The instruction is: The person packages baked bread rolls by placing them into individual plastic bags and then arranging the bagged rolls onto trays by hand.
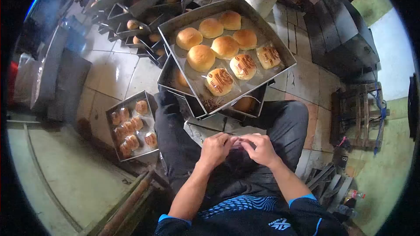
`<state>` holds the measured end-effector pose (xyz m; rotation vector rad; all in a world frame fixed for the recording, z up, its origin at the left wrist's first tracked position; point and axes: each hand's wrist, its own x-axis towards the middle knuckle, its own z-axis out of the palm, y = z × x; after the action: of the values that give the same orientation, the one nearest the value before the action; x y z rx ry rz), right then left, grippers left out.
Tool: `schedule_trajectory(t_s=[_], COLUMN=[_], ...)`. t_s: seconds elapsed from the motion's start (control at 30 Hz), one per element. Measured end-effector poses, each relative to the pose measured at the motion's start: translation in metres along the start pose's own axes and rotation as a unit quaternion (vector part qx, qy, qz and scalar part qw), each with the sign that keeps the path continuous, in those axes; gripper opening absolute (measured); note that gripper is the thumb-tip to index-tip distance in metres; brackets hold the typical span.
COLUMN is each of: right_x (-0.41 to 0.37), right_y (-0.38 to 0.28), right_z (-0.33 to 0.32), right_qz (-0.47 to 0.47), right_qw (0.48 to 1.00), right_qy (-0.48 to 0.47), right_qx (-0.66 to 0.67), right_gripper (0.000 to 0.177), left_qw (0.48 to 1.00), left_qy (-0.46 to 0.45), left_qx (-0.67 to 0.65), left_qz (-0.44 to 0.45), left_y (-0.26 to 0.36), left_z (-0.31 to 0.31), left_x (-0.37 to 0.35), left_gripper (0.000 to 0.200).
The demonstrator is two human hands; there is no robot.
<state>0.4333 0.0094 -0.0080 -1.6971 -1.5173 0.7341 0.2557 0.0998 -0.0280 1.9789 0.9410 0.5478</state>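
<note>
Head view of a seated person. The left hand and the right hand are brought together over the lap, fingertips meeting in a narrow pinch around a small pale thing. Its nature cannot be told, since it is largely covered by the fingers. Straight ahead of the hands, beyond the knees, a metal tray is propped on other trays and turned obliquely, so that one corner points back toward the person. That near corner lies slightly to the left of the pinch, and the left hand is therefore judged the nearer of the two. The row along the tray's near right edge is taken up by three wrapped buns, each bearing a printed label. It runs away to the right and upward in the picture. Behind it, farther from the hands, the bare buns are set in two rows. A smaller floor tray with wrapped buns is seen well apart, at the person's left, beside the left knee.
</note>
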Motion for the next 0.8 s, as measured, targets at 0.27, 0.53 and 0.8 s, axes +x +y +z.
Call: schedule_trajectory(t_s=[0.27,0.53,0.8], right_x=[0.023,0.054,0.327], right_y=[-0.038,-0.068,0.113], right_z=[-0.061,-0.026,-0.092], right_qz=[-0.031,-0.021,0.157], right_qw=[0.975,0.970,0.957], right_qy=[0.205,0.164,0.200], right_qx=[0.078,0.180,-0.142], right_gripper=[0.009,0.010,0.041], left_qw=[0.993,0.810,0.711], left_qy=[-0.025,0.329,0.398], left_qx=[-0.118,-0.463,-0.569], left_qz=[-0.009,-0.144,-0.113], left_y=[-0.003,-0.032,-0.061], left_z=[-0.026,-0.053,-0.081], left_x=[0.001,0.008,-0.001], left_gripper=[0.030,0.014,0.014])
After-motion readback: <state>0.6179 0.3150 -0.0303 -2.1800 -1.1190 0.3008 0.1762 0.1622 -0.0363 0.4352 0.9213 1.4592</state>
